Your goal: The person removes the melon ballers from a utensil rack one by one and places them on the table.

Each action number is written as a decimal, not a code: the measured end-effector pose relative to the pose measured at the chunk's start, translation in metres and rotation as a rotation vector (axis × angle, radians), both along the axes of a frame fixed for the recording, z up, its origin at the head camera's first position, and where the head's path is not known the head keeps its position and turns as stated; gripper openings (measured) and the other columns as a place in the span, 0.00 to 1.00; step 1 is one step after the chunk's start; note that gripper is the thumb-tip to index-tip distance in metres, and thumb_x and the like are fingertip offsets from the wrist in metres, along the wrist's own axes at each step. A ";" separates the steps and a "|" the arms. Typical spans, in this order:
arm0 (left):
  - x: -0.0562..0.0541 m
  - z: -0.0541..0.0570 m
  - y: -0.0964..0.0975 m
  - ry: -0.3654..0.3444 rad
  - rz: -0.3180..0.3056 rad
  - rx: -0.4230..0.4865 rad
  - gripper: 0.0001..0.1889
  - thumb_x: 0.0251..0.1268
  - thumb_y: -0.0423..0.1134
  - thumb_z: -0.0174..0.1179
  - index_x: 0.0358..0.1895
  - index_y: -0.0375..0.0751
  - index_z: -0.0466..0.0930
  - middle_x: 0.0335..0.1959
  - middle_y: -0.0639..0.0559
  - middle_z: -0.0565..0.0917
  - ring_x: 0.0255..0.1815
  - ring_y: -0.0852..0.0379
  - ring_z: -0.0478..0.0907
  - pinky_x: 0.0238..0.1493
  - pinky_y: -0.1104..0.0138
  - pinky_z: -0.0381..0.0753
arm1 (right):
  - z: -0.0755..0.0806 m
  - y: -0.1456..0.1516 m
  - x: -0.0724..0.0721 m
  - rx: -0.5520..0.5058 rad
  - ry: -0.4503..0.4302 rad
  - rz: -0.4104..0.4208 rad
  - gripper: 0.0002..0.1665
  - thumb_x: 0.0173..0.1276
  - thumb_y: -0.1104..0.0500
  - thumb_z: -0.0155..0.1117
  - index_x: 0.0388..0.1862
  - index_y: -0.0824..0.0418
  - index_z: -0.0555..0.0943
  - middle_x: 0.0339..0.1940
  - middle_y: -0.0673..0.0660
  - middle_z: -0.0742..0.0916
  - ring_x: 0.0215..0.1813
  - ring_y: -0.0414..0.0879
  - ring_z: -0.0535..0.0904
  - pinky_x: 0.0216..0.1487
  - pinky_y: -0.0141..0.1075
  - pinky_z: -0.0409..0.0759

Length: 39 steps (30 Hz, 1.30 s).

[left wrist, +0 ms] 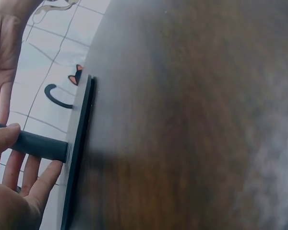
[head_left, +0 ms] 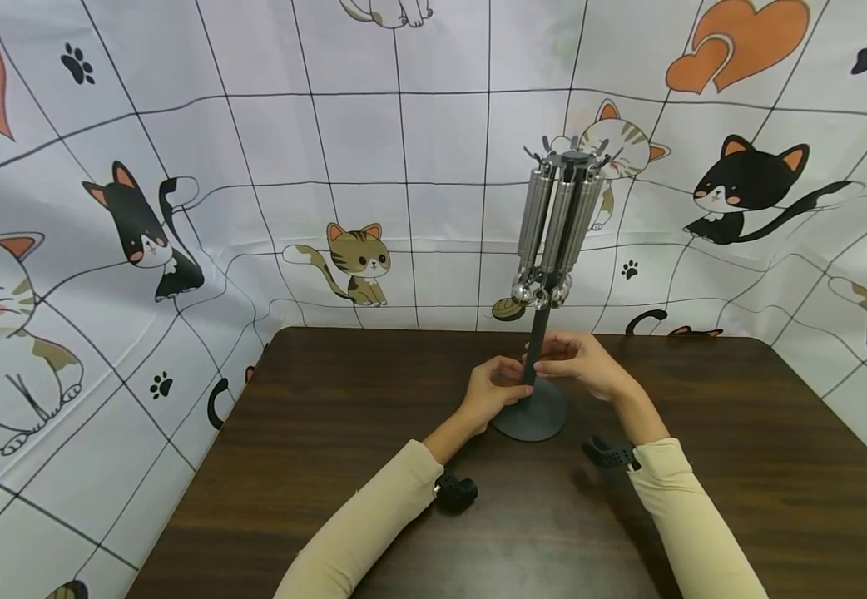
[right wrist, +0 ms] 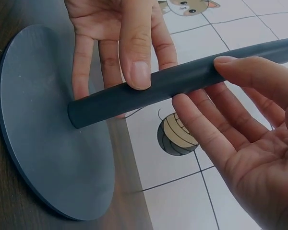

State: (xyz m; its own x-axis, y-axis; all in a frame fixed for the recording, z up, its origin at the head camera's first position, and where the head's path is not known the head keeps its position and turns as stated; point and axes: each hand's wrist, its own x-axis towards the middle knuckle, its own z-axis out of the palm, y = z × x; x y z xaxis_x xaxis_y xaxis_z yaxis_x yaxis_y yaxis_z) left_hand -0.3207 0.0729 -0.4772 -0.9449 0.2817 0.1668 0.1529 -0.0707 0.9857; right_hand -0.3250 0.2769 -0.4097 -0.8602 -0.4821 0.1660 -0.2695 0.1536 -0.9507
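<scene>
A dark grey stand with a slim pole (head_left: 536,341) and a round base (head_left: 531,420) is upright on the table. From its top hang several shiny metal utensils (head_left: 553,220) with thick tubular handles and rounded lower ends. Low on the pole, my left hand (head_left: 495,389) holds it between thumb and fingers, close above the base. My right hand (head_left: 583,363) grips the same pole from the other side, a little higher up. The right wrist view shows both thumbs on the near face of the pole (right wrist: 182,79), with most fingers behind it.
The brown wooden table (head_left: 351,416) has its far edge just behind the stand. A white sheet (head_left: 441,141) with cat drawings and grid lines hangs behind and at the sides. Black straps with devices (head_left: 454,492) are on both wrists.
</scene>
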 end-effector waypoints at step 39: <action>-0.023 0.185 -0.069 0.244 -0.044 0.068 0.17 0.71 0.33 0.65 0.59 0.32 0.81 0.55 0.39 0.86 0.50 0.59 0.85 0.62 0.57 0.86 | -0.007 0.002 0.001 -0.047 0.009 0.000 0.23 0.69 0.72 0.66 0.60 0.79 0.75 0.48 0.58 0.91 0.47 0.45 0.89 0.49 0.41 0.91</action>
State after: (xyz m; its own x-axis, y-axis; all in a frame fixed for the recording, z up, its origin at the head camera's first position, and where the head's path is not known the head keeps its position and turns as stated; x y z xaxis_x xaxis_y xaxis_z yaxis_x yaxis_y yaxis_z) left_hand -0.3436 0.0034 -0.2925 -0.8614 0.3019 0.4085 0.3812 -0.1472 0.9127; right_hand -0.3242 0.2790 -0.4166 -0.8584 -0.4740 0.1962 -0.2783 0.1091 -0.9543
